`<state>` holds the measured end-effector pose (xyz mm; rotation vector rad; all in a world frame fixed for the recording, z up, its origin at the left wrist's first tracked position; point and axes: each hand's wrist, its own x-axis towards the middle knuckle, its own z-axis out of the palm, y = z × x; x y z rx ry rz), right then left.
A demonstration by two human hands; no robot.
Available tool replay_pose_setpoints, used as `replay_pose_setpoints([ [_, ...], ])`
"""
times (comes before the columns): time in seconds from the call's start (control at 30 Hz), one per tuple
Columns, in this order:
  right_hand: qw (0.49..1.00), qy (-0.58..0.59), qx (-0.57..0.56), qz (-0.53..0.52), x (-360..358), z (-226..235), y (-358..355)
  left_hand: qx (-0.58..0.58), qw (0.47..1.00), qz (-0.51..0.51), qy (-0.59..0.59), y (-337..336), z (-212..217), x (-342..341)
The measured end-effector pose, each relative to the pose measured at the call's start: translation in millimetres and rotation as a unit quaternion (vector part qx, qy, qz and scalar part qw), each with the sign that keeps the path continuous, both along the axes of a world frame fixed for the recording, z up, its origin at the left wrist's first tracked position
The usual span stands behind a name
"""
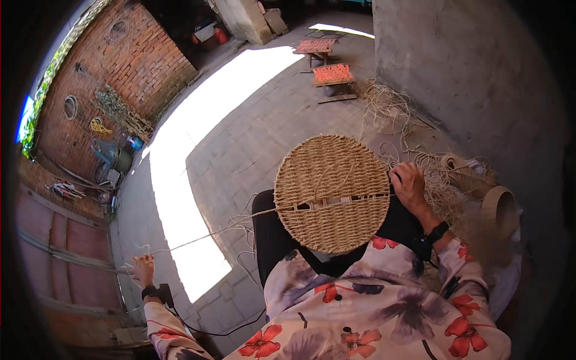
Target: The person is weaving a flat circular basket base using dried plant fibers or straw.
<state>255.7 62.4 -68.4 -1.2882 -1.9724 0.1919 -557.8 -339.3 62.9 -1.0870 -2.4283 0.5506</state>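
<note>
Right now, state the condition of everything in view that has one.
Woven disc: open gap across it.
Cord: stretched nearly straight.
Left hand: closed on the cord.
Right hand: curled at the disc's edge.
Nearer stool: upright.
Farther stool: upright.
Loose strands: tangled.

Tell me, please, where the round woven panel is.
In the head view, the woven panel lies on the person's lap, just right of centre, with the right hand beside its right edge.
</note>
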Motion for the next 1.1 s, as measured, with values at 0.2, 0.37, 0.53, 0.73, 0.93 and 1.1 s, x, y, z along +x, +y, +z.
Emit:
replay_pose_setpoints([
  [0.2, 0.998, -0.052, 0.004, -0.037, 20.2, 3.7, -3.8, 0.221, 0.848, -0.189, -0.444, 215.1, -39.7, 286.5],
  [0.37, 0.999, -0.034, 0.005, -0.025, 20.1, -0.9, -4.8, 0.163, 0.737, -0.289, -0.589, 254.1, -12.6, 442.7],
  [0.53, 0.998, -0.039, 0.009, -0.046, 29.2, 2.2, -9.3, 0.130, 0.774, -0.162, -0.598, 238.1, -17.3, 348.4],
  [0.73, 0.999, -0.023, 0.022, -0.035, 21.9, 7.7, -2.2, 0.252, 0.844, -0.049, -0.471, 129.3, -45.7, 135.3],
  [0.93, 0.981, 0.056, 0.000, 0.186, -47.5, 65.9, -27.7, 0.203, 0.839, -0.141, -0.485, 222.7, -26.1, 313.8],
  [1.1, 0.942, 0.060, -0.054, 0.326, -113.8, 70.1, -54.0, 0.181, 0.709, -0.288, -0.617, 258.9, -11.8, 426.1],
])
